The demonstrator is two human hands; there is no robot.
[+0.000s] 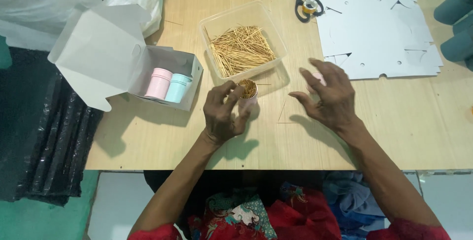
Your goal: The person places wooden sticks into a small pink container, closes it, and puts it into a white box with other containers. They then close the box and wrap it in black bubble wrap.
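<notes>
Wooden table, white die-cut card sheets top right, open white box left holding a pink canister and a mint canister. Clear tub of toothpicks at centre. Step looks like filling: left hand has fingers clamped round a small pink jar, upright just in front of the tub, packed with toothpicks on end. Right hand hovers with fingers spread over a pink lid, not gripping it. Next move probably needs lid square on the mouth.

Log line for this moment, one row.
left hand: holds toothpick-filled cup | right hand: over pink lid | toothpick tub behind
</notes>
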